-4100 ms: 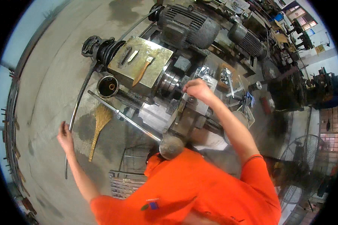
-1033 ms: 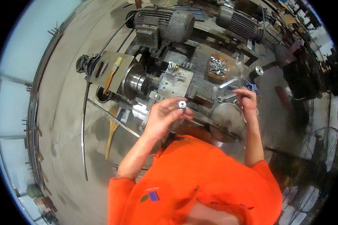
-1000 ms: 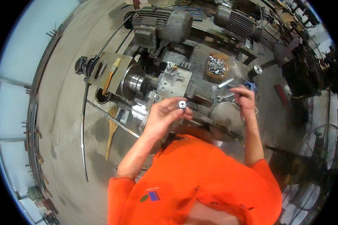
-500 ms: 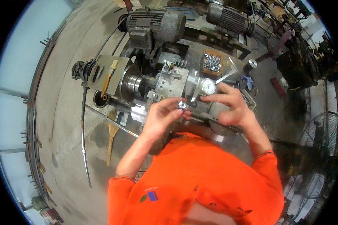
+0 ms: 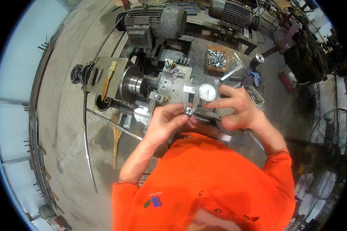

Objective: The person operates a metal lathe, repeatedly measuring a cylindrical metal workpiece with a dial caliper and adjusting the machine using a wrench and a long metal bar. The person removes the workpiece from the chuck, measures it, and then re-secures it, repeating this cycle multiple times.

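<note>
Between the fingertips of my left hand [image 5: 165, 122] is a small shiny metal nut [image 5: 188, 111], held with its hole facing up. My right hand [image 5: 240, 108] grips a dial caliper [image 5: 208, 92] with a round white face. The caliper's jaws reach down to the nut, one on either side of it; whether both touch it is too small to tell. Both hands are over the near side of a metal machine, in front of its steel block [image 5: 175, 82].
An open cardboard box [image 5: 216, 69] of similar metal parts stands beyond the caliper. Right of it lie a silver caliper-like tool [image 5: 232, 72] and a steel cylinder [image 5: 257, 60]. A paintbrush [image 5: 108, 81] rests on a plate beside the spindle [image 5: 135, 84]. An electric motor [image 5: 154, 24] sits behind.
The caliper has moved left and its jaws have come down around the nut. My right hand has shifted slightly left with it; my left hand still holds the nut.
</note>
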A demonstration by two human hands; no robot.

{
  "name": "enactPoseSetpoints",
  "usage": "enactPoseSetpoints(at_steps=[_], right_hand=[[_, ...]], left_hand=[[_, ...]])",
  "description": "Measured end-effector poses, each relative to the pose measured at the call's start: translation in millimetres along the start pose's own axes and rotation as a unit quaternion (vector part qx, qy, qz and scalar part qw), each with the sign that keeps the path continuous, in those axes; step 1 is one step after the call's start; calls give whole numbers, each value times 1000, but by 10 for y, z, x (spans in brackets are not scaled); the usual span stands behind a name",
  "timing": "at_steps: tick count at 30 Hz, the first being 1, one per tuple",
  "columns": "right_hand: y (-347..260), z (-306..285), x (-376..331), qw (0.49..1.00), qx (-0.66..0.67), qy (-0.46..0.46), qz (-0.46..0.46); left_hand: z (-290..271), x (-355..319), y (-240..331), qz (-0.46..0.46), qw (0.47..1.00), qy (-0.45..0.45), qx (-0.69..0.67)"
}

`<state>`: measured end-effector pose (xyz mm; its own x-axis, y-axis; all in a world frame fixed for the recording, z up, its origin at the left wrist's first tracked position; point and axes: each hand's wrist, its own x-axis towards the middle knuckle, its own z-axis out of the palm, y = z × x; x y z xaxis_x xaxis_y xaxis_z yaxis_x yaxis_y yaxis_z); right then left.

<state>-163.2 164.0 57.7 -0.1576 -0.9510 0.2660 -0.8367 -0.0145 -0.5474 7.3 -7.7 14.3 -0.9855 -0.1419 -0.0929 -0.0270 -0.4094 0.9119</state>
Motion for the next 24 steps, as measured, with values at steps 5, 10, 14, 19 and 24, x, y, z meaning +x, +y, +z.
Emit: enactPoseSetpoints(at_steps=[5,10,14,19,24], right_hand=[[21,-34,7,1000,20,4,5],[27,-49,18,1000,21,-15,8],[23,-78,35,999,52,-15,4],[71,-123,13,992,118,-42,10],[58,-112,1,997,70,-34,21]], left_hand=[[-19,44,-2,-2,1000,-17,8],[-26,73,10,5,1000,-17,11],[-30,73,49,-5,1000,-25,-2],[-42,64,51,-10,999,-33,-29],[-43,63,43,-15,999,-39,-3]])
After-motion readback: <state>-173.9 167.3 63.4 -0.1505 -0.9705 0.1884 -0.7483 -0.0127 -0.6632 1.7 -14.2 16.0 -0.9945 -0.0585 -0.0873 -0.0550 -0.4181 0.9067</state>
